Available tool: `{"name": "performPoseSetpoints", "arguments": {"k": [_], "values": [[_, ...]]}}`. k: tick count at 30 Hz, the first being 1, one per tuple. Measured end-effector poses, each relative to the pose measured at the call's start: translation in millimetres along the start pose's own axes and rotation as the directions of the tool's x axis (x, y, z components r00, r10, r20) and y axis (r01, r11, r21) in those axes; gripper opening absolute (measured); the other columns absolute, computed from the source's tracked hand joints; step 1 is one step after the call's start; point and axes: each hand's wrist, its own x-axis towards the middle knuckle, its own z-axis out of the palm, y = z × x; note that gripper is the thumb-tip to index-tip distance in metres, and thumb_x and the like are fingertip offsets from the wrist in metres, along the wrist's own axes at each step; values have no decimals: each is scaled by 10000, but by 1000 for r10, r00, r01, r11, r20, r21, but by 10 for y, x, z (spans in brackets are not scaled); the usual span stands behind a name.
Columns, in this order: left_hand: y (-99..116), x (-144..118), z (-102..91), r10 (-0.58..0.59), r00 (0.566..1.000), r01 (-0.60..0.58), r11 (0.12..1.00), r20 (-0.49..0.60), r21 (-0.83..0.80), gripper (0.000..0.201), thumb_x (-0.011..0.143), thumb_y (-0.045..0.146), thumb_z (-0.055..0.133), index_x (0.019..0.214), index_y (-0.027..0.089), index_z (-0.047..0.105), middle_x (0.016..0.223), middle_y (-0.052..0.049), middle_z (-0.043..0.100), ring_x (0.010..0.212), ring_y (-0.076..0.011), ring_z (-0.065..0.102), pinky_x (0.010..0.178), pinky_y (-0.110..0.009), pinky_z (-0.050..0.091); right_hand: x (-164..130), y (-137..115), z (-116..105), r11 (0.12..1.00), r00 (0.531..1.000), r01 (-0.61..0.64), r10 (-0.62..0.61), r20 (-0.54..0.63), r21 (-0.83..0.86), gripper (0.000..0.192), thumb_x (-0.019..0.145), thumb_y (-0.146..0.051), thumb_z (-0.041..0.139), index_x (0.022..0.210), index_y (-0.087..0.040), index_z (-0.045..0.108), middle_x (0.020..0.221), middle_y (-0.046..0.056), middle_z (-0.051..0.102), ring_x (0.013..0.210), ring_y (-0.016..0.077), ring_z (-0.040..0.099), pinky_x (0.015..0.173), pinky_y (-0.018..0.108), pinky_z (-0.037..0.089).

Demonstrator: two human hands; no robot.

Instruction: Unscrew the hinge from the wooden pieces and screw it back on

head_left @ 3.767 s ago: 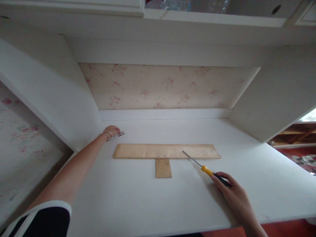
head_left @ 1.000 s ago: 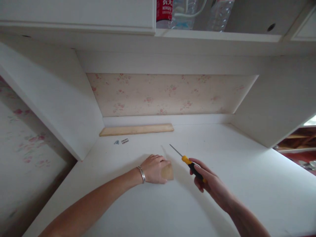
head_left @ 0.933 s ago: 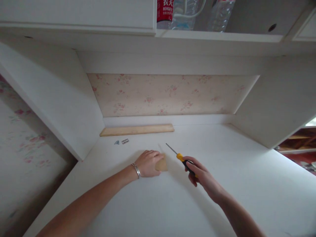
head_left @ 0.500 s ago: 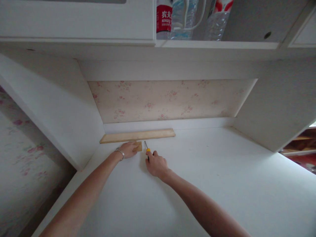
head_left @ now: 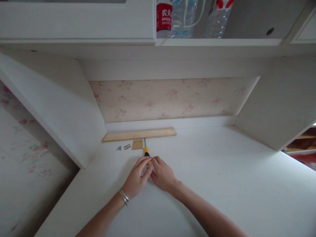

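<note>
A screwdriver (head_left: pixel 146 152) with a yellow and black handle lies on the white desk, its shaft pointing at the long wooden board (head_left: pixel 139 134) against the back wall. My right hand (head_left: pixel 163 172) grips the handle's black end. My left hand (head_left: pixel 136 177), with bracelets on the wrist, reaches in beside it, and its fingertips touch the same handle. A small square wood piece (head_left: pixel 137 144) lies flat just left of the shaft, free of both hands. A little metal hinge (head_left: pixel 127 146) and some screws (head_left: pixel 118 148) lie further left.
The white desk (head_left: pixel 222 177) sits in an alcove with side panels on both sides and floral wallpaper (head_left: pixel 170 98) behind. An upper shelf holds water bottles (head_left: pixel 182 16). The desk's left edge drops off beside the left panel.
My left hand let go of the small wood piece near the long board and came back to the screwdriver handle. My right hand drew slightly nearer with the screwdriver.
</note>
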Motion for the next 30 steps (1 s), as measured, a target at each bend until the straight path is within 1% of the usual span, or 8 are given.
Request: {"name": "performPoseSetpoints", "arguments": {"k": [2, 5, 8, 12, 15, 20, 26, 30], "values": [[204, -182, 117, -17, 999, 21, 991, 31, -135, 464, 892, 386, 451, 1335, 258, 402, 1395, -87, 372, 1298, -218, 344, 1090, -417, 309, -237, -13, -35, 955, 999, 28, -16, -41, 297, 294, 868, -284, 441, 1151, -215, 480, 1155, 87, 514, 936, 181, 566, 806, 333, 465], [422, -348, 273, 22, 992, 17, 956, 128, -294, 635, 849, 462, 507, 1411, 278, 275, 1459, -95, 280, 1345, -256, 256, 1102, -480, 259, -516, -20, -86, 673, 999, -35, -4, 51, 739, 441, 866, -344, 490, 1287, -261, 389, 1260, 84, 478, 1055, 185, 540, 831, 339, 474], [565, -419, 403, 70, 968, 14, 944, 243, -330, 743, 765, 572, 566, 1403, 304, 296, 1450, -93, 302, 1341, -304, 250, 1080, -510, 287, -644, 45, -124, 474, 978, -100, -113, 173, 875, 457, 869, -404, 489, 1306, -287, 422, 1308, 71, 475, 1182, 224, 471, 933, 427, 420], [650, -463, 521, 151, 957, -86, 963, 249, -254, 463, 704, 573, 622, 1119, 373, 582, 1138, -41, 582, 1204, -300, 426, 992, -449, 416, -687, 210, -31, 617, 888, 178, -436, 144, 766, 313, 859, -475, 475, 1132, -389, 600, 1198, -12, 589, 1185, 224, 475, 1007, 451, 349], [649, -483, 559, 199, 962, -148, 957, 189, -251, 306, 700, 551, 616, 949, 375, 597, 860, -19, 625, 1017, -263, 538, 912, -420, 466, -732, 286, 123, 716, 880, 325, -468, 80, 618, 335, 868, -538, 395, 1104, -436, 610, 1184, -33, 596, 1125, 220, 525, 984, 456, 372], [629, -490, 551, 209, 963, -168, 960, 172, -226, 312, 676, 585, 575, 891, 358, 588, 814, -33, 613, 1000, -275, 536, 883, -446, 473, -775, 248, 201, 826, 905, 293, -401, 139, 481, 456, 853, -629, 285, 1031, -411, 644, 1174, -25, 599, 1138, 225, 510, 984, 462, 374], [592, -526, 532, 238, 949, -191, 956, 209, -222, 291, 680, 534, 600, 916, 364, 584, 834, -20, 615, 989, -260, 550, 895, -422, 469, -804, 285, 302, 786, 912, 263, -392, 123, 559, 511, 808, -702, 285, 1010, -398, 642, 1201, -50, 590, 1119, 251, 520, 968, 507, 379], [576, -543, 496, 239, 942, -194, 961, 236, -198, 312, 698, 498, 612, 965, 337, 598, 915, -26, 606, 1034, -261, 526, 919, -403, 451, -825, 268, 379, 807, 977, 105, -193, 92, 581, 523, 749, -769, 332, 972, -414, 643, 1009, -48, 666, 1004, 285, 569, 830, 585, 424]]}}
